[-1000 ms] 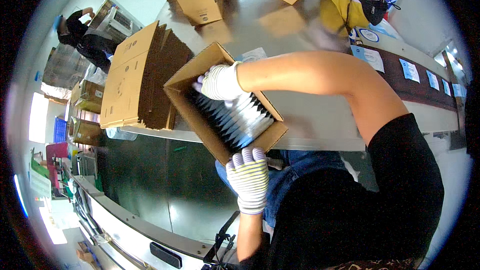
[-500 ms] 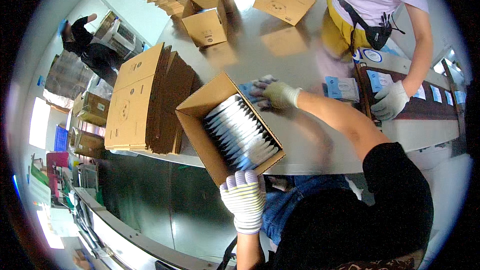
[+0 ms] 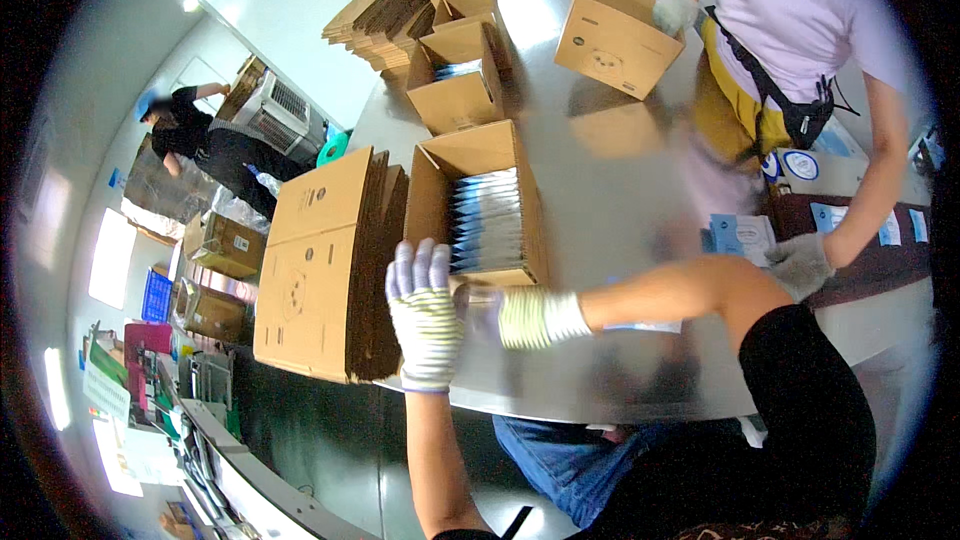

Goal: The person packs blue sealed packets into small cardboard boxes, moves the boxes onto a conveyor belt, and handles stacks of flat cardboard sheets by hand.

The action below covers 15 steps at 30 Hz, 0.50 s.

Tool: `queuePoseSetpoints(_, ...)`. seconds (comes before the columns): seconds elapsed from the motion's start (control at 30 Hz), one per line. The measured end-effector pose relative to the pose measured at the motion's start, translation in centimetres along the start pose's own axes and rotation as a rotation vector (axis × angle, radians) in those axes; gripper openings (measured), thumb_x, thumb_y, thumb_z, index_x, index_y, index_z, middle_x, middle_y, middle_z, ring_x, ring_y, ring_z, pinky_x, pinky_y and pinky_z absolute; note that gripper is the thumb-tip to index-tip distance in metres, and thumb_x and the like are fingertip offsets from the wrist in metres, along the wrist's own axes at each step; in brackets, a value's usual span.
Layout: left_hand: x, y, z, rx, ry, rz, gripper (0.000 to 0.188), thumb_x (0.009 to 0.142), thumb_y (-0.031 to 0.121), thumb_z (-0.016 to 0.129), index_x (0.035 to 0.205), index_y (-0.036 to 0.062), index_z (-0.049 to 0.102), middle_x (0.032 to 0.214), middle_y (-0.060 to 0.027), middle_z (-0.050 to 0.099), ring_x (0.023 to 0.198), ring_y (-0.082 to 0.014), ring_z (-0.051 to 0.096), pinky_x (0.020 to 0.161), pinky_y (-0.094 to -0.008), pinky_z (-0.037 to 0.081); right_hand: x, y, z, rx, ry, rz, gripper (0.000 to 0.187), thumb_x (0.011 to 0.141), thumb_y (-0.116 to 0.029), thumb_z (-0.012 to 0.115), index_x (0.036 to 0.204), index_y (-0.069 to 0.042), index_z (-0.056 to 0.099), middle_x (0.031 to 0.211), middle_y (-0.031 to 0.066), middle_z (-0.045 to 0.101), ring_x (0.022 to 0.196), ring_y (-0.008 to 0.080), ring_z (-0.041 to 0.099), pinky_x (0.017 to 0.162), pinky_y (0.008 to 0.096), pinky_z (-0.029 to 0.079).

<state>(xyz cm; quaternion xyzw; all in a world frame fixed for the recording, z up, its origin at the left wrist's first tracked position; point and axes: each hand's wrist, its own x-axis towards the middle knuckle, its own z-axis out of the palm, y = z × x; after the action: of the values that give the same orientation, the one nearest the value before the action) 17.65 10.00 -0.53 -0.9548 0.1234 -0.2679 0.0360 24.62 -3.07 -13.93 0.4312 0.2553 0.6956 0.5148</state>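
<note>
Head view: shows the open carton (image 3: 468, 152) upright on the steel counter (image 3: 598, 208), near mid-picture and taken as the clock's centre. Holds a row of blue-and-white packets (image 3: 487, 220) on edge, set close together from the near wall toward the far one. Shows the left hand (image 3: 425, 325) at 7 o'clock, striped-gloved, with fingers stretched upward by the near-left corner and grip apart, closed on nothing visible; cannot tell whether touching the cardboard. Shows the right hand (image 3: 515, 318) at 5 o'clock, just outside the near wall, too blurred to tell its grip, apart or together. Looks well advanced on this carton, judging by a row filling most of the visible space; leaves the top unclosed. Shows, outside it, a loose packet (image 3: 742, 234) at 3 o'clock and more on a dark belt (image 3: 850, 278) farther out that way, seemingly unpacked. Shows also a second open carton (image 3: 455, 105) with packets inside at 12 o'clock, a tilted carton (image 3: 612, 45) in a co-worker's gloved hand (image 3: 676, 12) at 1, and flattened cartons (image 3: 310, 270) at 8, not yet unfolded.
</note>
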Motion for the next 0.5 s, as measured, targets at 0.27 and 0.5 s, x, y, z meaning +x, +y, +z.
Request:
queuePoseSetpoints(0.27, -7.9, -7.9, -4.9, 0.289, -0.309, -0.831, 0.077, 0.075, 0.031, 0.068, 0.144, 0.0212, 0.036, 0.147, -0.016, 0.032, 0.137, -0.0442, 0.023, 0.111, -0.0605, 0.014, 4.9, -11.0, 19.4, 1.529, -0.46, -0.096, 0.044, 0.092, -0.011, 0.042, 0.135, -0.002, 0.042, 0.144, 0.0154, 0.039, 0.131, 0.0282, 0.041, 0.115, 0.0365, 0.027)
queuePoseSetpoints(0.5, -7.9, -8.7, -3.9, 0.293, -0.261, -0.756, 0.069, 0.078, 0.028, 0.065, 0.142, 0.0226, 0.039, 0.146, -0.016, 0.033, 0.133, -0.0432, 0.029, 0.108, -0.0627, 0.018, 6.2, -16.3, 25.3, 1.736, -1.475, -0.117, 0.073, 0.09, -0.051, 0.047, 0.146, -0.01, 0.026, 0.153, 0.0121, 0.024, 0.142, 0.0316, 0.017, 0.114, 0.0516, 0.018)
